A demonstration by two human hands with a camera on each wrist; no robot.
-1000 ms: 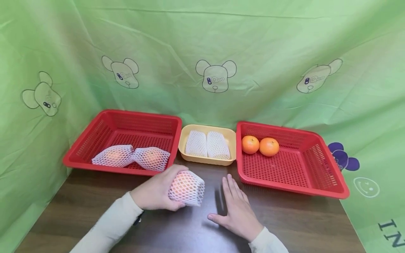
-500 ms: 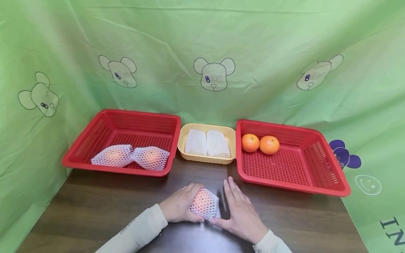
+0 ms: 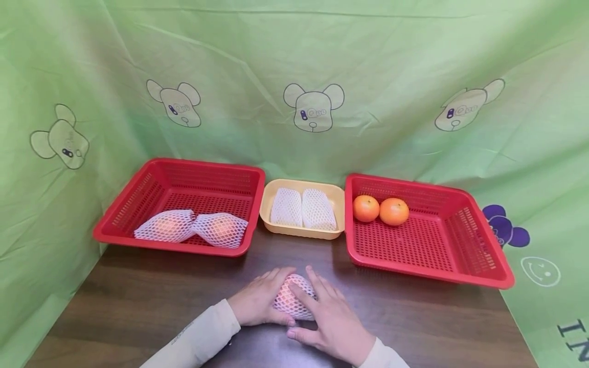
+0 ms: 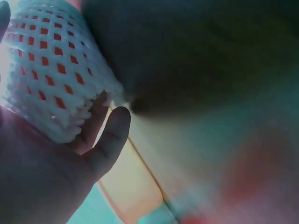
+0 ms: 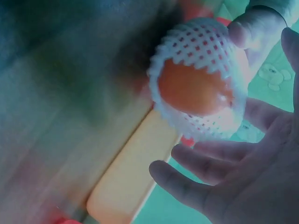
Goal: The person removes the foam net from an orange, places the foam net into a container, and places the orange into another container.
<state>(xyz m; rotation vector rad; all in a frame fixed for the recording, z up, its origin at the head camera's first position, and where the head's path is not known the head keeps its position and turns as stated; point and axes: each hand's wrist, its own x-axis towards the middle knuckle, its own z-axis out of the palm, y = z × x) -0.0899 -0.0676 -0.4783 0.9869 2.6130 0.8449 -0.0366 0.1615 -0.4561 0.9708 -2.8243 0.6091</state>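
My left hand (image 3: 257,302) grips an orange (image 5: 189,88) in a white foam net sleeve (image 3: 293,313) above the table. Mesh covers most of the fruit. The right wrist view looks into the sleeve's open end, where bare orange peel shows. My right hand (image 3: 335,323) is at the sleeve's right side, its fingers spread and fairly straight. One finger lies against the foam, and the thumb stands off below. In the left wrist view the sleeve's ragged edge (image 4: 77,123) sticks out past my left fingers.
A left red basket (image 3: 207,199) holds two sleeved oranges (image 3: 221,230). Two flat foam sleeves (image 3: 317,209) lie in a yellow tray (image 3: 301,233) at the middle back. The right red basket (image 3: 405,253) holds two bare oranges (image 3: 393,211). Green cloth (image 3: 248,133) hangs behind.
My left hand has carried the sleeved orange rightward and nearer to me, then stayed there. My right hand has shifted left, and its fingers now reach over the sleeve.
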